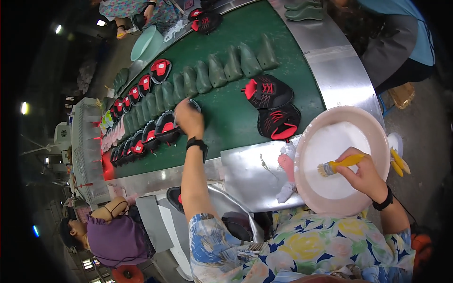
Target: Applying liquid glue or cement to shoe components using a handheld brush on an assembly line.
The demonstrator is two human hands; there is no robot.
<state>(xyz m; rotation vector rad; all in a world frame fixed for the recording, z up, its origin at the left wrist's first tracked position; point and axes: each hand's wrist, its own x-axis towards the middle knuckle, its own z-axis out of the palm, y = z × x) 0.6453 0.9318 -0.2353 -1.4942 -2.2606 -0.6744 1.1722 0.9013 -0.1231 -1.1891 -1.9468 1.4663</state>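
Note:
My right hand (362, 175) is closed round the yellow handle of a flat paintbrush (347, 162). Its bristles are over white liquid (339, 141) in a pale pink basin (306, 188); whether they touch it I cannot tell. My left hand (189, 119) reaches over the green conveyor belt (226, 122), fingers curled on a dark shoe upper (196, 104) that it mostly covers. Just left of it is a black shoe upper with red lining (166, 127), at the end of a near row of uppers (137, 147).
Green shoe lasts (203, 78) stand in a row along the belt. Two black-and-red shoe uppers (271, 94) lie near the basin. A pink insole-shaped piece (286, 166) rests on the metal edge. Co-workers sit at left (120, 236), far side (137, 12) and right (401, 37).

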